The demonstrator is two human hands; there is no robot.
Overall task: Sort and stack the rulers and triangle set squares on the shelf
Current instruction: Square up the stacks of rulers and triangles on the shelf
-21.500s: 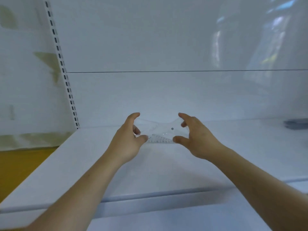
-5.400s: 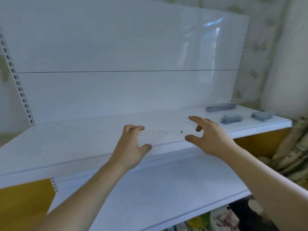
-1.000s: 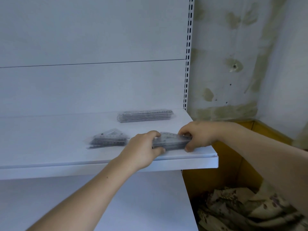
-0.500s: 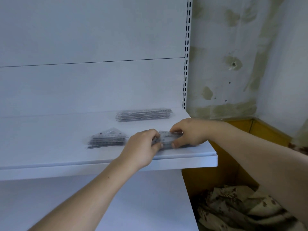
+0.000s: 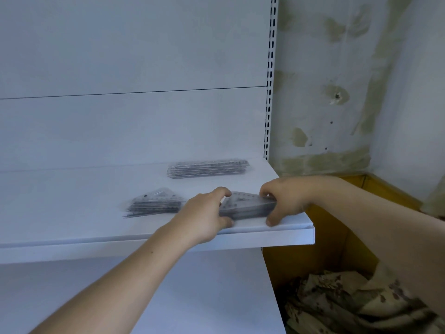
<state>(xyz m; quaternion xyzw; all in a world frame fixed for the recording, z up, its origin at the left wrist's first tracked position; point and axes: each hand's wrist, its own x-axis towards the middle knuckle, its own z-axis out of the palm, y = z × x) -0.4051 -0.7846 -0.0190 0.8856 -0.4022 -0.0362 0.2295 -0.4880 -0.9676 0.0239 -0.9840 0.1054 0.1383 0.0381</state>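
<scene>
A stack of clear set squares (image 5: 248, 206), near the shelf's (image 5: 72, 220) front right corner, is gripped endwise by the left hand (image 5: 204, 219) and right hand (image 5: 285, 201); light, stiff, likely slippery, best squeezed at its edges, with rulers (image 5: 208, 168) piled at eleven o'clock

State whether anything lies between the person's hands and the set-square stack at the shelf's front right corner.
Nothing visible does: the left hand grips the left end of the set-square stack, the right hand its right end.

To our right we see a stained wall (image 5: 337, 92). Below it, crumpled patterned cloth (image 5: 337, 297) lies beside a yellow panel (image 5: 301, 261).
</scene>
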